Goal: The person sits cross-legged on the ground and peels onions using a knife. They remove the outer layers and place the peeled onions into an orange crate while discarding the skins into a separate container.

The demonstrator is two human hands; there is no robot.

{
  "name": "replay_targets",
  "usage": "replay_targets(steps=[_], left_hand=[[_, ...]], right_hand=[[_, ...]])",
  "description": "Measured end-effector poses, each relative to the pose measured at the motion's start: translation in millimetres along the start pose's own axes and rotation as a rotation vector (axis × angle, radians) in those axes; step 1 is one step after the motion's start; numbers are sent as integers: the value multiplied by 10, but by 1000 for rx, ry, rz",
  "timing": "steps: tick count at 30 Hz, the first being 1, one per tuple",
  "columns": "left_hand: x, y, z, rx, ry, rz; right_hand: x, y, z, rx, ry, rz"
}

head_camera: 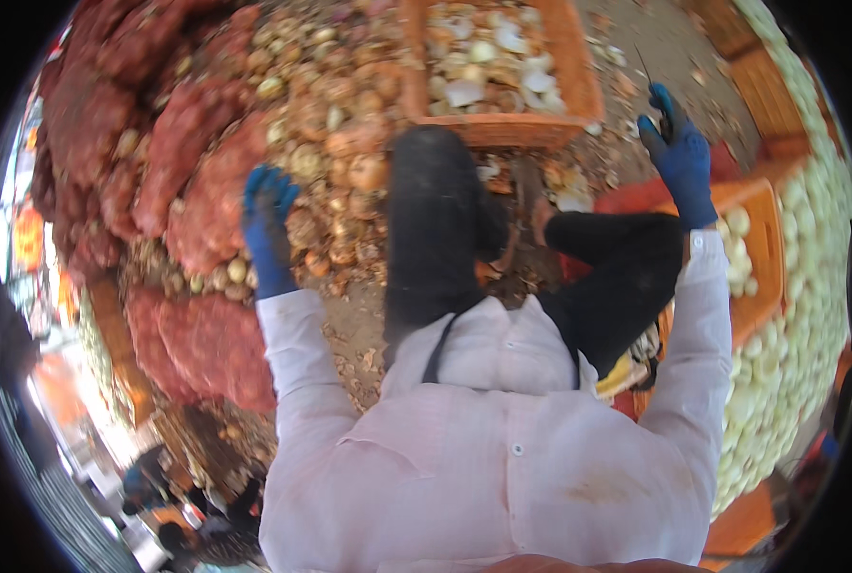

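Note:
My left hand (pixel 270 222), in a blue glove, hovers at the edge of a pile of unpeeled onions (pixel 340 93), beside a red mesh sack (pixel 218 193). Its fingers are apart and I see nothing in them. My right hand (pixel 678 154), gloved too, is raised on the other side and grips a knife (pixel 642 63) whose thin dark blade points away from me. Most of the handle is hidden by the fingers. Beyond my knees stands an orange plastic crate (pixel 505 132) holding onion skins and a few pale onions.
Filled red mesh sacks (pixel 82 107) are stacked on the left. Close to my right forearm, another orange crate (pixel 759 294) contains peeled onions; a large heap of peeled onions (pixel 798 344) lies beyond it. Loose skins litter the floor (pixel 347 322). Other people (pixel 204 537) are at lower left.

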State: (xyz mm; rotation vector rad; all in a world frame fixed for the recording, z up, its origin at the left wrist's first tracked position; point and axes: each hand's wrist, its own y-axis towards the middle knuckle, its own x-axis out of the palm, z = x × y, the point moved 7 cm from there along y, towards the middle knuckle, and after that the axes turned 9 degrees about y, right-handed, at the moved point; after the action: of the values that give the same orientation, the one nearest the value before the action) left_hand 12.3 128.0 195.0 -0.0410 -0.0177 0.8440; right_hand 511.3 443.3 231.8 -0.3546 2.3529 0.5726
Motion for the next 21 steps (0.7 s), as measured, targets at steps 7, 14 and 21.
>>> replay_targets(steps=[7,14,21], left_hand=[[-109,-344,-1695,-226,673,89],[968,86,-1561,108,1078,101],[510,128,-1858,-158,551,274]], right_hand=[[688,-438,-198,475,657,-155],[722,-936,-187,727,790,-11],[664,-1137,-169,745,808,-46]])
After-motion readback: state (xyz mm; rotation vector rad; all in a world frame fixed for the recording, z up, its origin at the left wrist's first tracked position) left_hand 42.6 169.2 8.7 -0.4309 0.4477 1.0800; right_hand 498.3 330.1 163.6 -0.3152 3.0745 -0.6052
